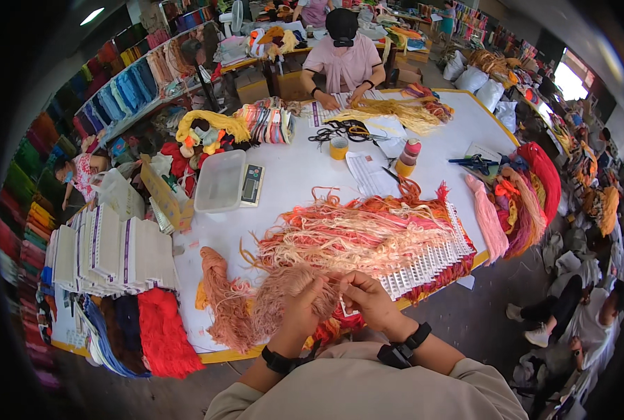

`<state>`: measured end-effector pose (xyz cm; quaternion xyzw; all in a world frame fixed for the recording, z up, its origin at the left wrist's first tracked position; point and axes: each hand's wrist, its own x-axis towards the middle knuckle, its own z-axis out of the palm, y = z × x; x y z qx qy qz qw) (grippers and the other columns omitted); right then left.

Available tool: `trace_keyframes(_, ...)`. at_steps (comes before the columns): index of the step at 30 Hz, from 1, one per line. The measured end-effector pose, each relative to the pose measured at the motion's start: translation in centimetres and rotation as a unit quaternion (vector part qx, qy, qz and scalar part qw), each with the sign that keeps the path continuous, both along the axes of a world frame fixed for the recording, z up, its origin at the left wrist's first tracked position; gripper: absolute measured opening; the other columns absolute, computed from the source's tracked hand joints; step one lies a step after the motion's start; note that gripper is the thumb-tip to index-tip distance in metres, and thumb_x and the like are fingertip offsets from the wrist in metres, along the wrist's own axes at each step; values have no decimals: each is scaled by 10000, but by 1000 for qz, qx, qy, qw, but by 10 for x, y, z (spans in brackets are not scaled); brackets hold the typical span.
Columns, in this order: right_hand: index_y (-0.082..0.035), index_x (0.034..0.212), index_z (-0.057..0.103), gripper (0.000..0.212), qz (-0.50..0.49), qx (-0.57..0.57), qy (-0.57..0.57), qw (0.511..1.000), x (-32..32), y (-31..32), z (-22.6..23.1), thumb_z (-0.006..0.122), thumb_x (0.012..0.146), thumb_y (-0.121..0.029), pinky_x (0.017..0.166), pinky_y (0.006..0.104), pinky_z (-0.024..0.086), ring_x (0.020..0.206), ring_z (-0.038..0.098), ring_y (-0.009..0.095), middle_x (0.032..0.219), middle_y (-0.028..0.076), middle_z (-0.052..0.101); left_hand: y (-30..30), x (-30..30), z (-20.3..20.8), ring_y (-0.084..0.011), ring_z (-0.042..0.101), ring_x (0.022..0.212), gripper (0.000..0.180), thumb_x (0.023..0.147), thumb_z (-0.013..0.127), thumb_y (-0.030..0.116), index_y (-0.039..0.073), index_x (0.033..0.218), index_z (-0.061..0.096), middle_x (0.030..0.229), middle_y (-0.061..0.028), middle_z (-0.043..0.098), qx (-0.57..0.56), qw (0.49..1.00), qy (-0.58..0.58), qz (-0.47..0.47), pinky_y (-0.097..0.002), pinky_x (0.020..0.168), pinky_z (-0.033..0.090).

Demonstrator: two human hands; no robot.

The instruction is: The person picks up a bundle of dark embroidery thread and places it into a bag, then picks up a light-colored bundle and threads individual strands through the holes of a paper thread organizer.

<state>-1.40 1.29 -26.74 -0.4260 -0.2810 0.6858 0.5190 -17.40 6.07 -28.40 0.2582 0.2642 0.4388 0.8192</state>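
Observation:
At the table's near edge my left hand [303, 306] is closed on a loose bunch of dusty pink yarn [273, 308], which spreads out to its left. My right hand [373, 301] is beside it, thumb and fingers pinched together; what they hold is too small to make out. Just beyond both hands lies a broad heap of pink, orange and cream yarn [340, 234]. Its strands run to a row of white cards [424, 266] overlapping along the right side. A twisted dusty pink skein [217, 301] rests left of the loose bunch.
Stacked white cards [109, 248] stand at the left, with red yarn [165, 329] hanging below. A clear plastic tub [221, 180] and a scale [252, 185] sit farther back. Across the table a person [343, 63] handles yellow yarn [403, 115]. Red and pink skeins [536, 182] drape at the right.

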Motion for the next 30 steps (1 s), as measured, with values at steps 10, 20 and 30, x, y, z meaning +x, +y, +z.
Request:
trace_keyframes(10,-72,932,595,71,35,51,-194,979,42,-5,-15,531,960,-87,685,208,418,754,488,47,880,-49,568,11,-20,-9,-100,583,654,165,958,551,209,50,955,594,814,-28,628,-37,984,164,-54,-216,554,477)
trace_keyframes(20,-86,826,529,94,-616,-44,-164,769,435,-89,-62,499,913,-108,556,248,438,604,516,117,664,22,518,56,-189,-70,-29,415,486,157,969,507,231,115,890,579,676,58,495,-175,947,-51,264,-196,414,382)
trace_keyframes(30,-132,1016,575,214,132,8,-573,809,237,25,-176,461,950,-302,651,481,489,745,638,373,796,166,651,14,105,-153,-82,434,490,224,857,657,199,9,973,636,717,-44,588,-326,896,262,-147,-225,385,327)
